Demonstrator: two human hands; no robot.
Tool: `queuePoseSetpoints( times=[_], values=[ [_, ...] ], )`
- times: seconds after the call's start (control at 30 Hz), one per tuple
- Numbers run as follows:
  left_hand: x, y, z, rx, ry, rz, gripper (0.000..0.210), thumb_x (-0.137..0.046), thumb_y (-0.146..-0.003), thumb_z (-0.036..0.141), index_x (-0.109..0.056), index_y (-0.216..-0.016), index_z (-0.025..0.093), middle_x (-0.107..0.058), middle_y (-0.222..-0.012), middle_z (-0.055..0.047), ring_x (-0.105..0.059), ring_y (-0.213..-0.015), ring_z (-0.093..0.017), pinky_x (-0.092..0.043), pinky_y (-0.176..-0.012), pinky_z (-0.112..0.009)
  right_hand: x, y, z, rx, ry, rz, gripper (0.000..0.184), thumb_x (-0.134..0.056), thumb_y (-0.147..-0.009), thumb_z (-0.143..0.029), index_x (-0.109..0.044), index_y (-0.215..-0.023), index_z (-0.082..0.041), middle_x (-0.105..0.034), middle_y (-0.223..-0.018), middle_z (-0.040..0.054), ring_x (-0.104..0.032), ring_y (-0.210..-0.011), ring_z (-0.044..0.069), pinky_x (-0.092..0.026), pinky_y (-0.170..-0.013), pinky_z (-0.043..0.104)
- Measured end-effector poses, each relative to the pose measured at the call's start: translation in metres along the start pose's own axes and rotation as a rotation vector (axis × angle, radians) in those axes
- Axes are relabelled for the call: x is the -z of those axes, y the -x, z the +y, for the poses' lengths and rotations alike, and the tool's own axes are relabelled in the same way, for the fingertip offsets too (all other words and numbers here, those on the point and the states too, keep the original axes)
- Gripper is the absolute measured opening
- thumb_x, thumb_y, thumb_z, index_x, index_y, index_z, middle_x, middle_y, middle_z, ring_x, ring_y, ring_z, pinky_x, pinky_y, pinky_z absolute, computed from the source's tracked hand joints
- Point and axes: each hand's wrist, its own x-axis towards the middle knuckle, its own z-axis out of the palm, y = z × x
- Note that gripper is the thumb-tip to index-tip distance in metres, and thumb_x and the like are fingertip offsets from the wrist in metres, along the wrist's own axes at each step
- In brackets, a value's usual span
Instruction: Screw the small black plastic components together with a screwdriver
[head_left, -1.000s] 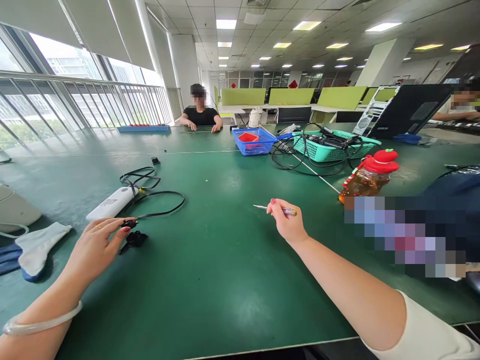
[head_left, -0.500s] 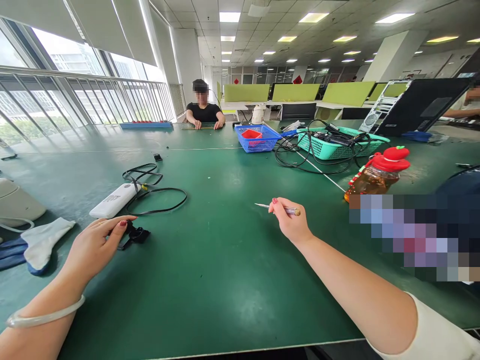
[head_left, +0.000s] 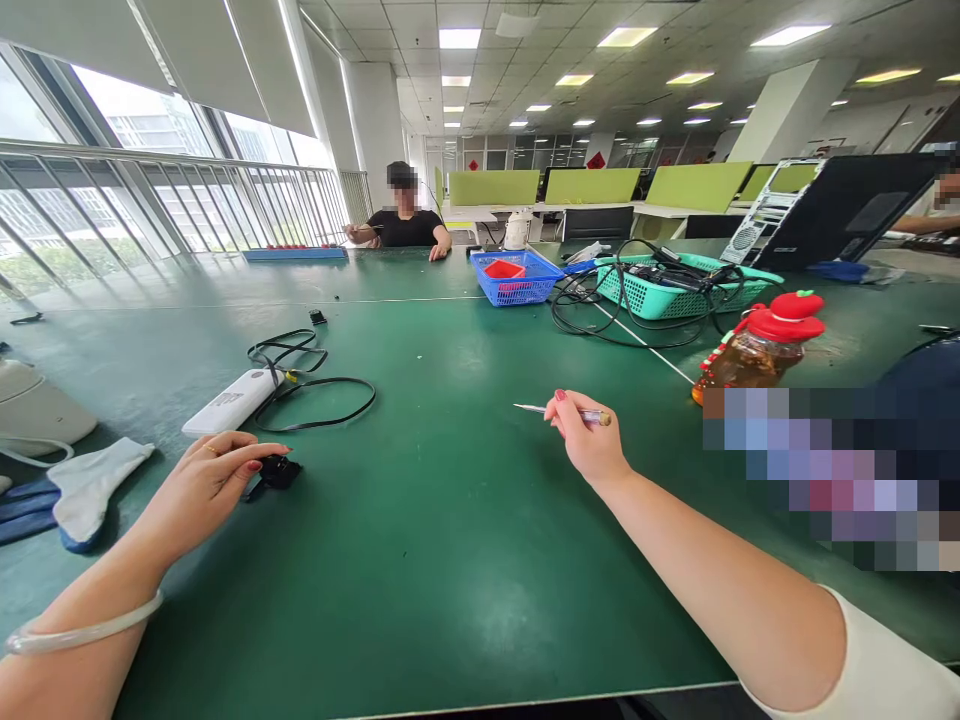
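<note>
In my right hand (head_left: 589, 430) is a slim screwdriver (head_left: 596, 416), pinched between thumb and fingers. Its thin silver shaft points left, above the green table. My left hand (head_left: 214, 480) is at the left, thumb and forefinger closed on a small black plastic piece (head_left: 280, 472) near the tabletop. The fingers partly cover that piece, so its exact kind does not show. Just behind this hand lies a white power bank (head_left: 234, 402), with a black cable (head_left: 337, 418) looping out to its right.
A blue-and-white glove (head_left: 97, 485) lies at far left. Farther back are a blue basket (head_left: 517, 293), a teal basket (head_left: 652, 303) with cables, and a red-lidded bottle (head_left: 754, 355) at right. A person (head_left: 405, 225) sits across the green table (head_left: 450, 580).
My left fingers have shifted slightly over the black piece. My right hand has moved a little to the right with the screwdriver. The person opposite has raised one hand.
</note>
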Motion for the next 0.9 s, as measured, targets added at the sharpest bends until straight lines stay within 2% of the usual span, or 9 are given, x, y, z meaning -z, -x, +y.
queuePoseSetpoints(
  times=[0.13, 0.23, 0.4, 0.57, 0.67, 0.77, 0.83, 0.9],
  values=[
    [-0.006, -0.001, -0.005, -0.039, 0.036, -0.012, 0.049, -0.028, -0.095, 0.043, -0.071, -0.111, 0.025, -0.063, -0.12, -0.006, -0.054, -0.113, -0.025, -0.039, -0.102, -0.041, 0.0, 0.001, 0.0, 0.024, 0.002, -0.021, 0.051, -0.045, -0.093, -0.06, -0.058, -0.062, -0.021, -0.037, -0.049, -0.0033, -0.04, -0.05, 0.013, -0.034, -0.052, 0.028],
    [-0.009, -0.001, -0.008, -0.02, 0.116, -0.052, 0.049, -0.028, -0.095, 0.044, -0.068, -0.113, 0.023, -0.066, -0.122, -0.005, -0.053, -0.117, -0.024, -0.039, -0.105, -0.039, 0.0, 0.001, 0.0, 0.024, 0.016, -0.036, 0.051, -0.045, -0.093, -0.059, -0.057, -0.062, -0.021, -0.037, -0.049, -0.0036, -0.038, -0.049, 0.013, -0.033, -0.052, 0.028],
    [-0.011, 0.0, -0.008, 0.089, 0.155, -0.106, 0.05, -0.029, -0.094, 0.046, -0.066, -0.118, 0.023, -0.067, -0.121, -0.005, -0.056, -0.115, -0.022, -0.041, -0.104, -0.038, 0.0, 0.001, -0.002, 0.036, 0.036, -0.04, 0.052, -0.044, -0.093, -0.059, -0.057, -0.061, -0.02, -0.039, -0.05, -0.0032, -0.039, -0.049, 0.013, -0.032, -0.051, 0.027],
    [-0.01, -0.001, 0.002, 0.134, 0.107, -0.173, 0.06, -0.027, -0.091, 0.059, -0.067, -0.121, 0.025, -0.068, -0.118, -0.006, -0.06, -0.109, -0.024, -0.046, -0.099, -0.039, 0.0, 0.001, -0.001, 0.036, 0.038, -0.046, 0.051, -0.044, -0.093, -0.059, -0.057, -0.062, -0.02, -0.038, -0.049, -0.0034, -0.039, -0.049, 0.013, -0.033, -0.052, 0.027],
    [-0.01, -0.002, 0.006, 0.104, 0.086, -0.182, 0.062, -0.033, -0.089, 0.065, -0.066, -0.123, 0.026, -0.068, -0.119, -0.006, -0.058, -0.114, -0.026, -0.045, -0.101, -0.041, 0.0, 0.001, -0.002, 0.035, 0.037, -0.038, 0.051, -0.044, -0.093, -0.059, -0.057, -0.062, -0.021, -0.038, -0.049, -0.0033, -0.039, -0.049, 0.013, -0.033, -0.051, 0.027],
    [-0.009, 0.0, 0.002, 0.041, 0.044, -0.115, 0.066, -0.044, -0.083, 0.065, -0.06, -0.132, 0.023, -0.062, -0.131, -0.007, -0.051, -0.124, -0.029, -0.037, -0.109, -0.046, 0.0, 0.001, -0.003, 0.026, 0.033, -0.037, 0.052, -0.044, -0.092, -0.06, -0.057, -0.062, -0.02, -0.037, -0.049, -0.0034, -0.038, -0.048, 0.013, -0.032, -0.05, 0.027],
    [-0.009, 0.002, -0.004, 0.052, -0.008, -0.09, 0.073, -0.051, -0.079, 0.065, -0.053, -0.138, 0.022, -0.056, -0.139, -0.009, -0.048, -0.127, -0.032, -0.035, -0.11, -0.049, 0.0, 0.001, -0.004, 0.028, 0.03, -0.041, 0.051, -0.045, -0.092, -0.06, -0.057, -0.062, -0.021, -0.037, -0.05, -0.0034, -0.038, -0.048, 0.013, -0.032, -0.051, 0.027],
    [-0.01, 0.006, -0.013, 0.102, -0.041, -0.118, 0.074, -0.054, -0.077, 0.064, -0.053, -0.138, 0.023, -0.053, -0.141, -0.009, -0.05, -0.125, -0.033, -0.037, -0.107, -0.049, 0.0, 0.002, -0.004, 0.034, 0.025, -0.044, 0.051, -0.045, -0.092, -0.059, -0.057, -0.061, -0.021, -0.037, -0.05, -0.0032, -0.038, -0.049, 0.013, -0.033, -0.051, 0.027]
  ],
)
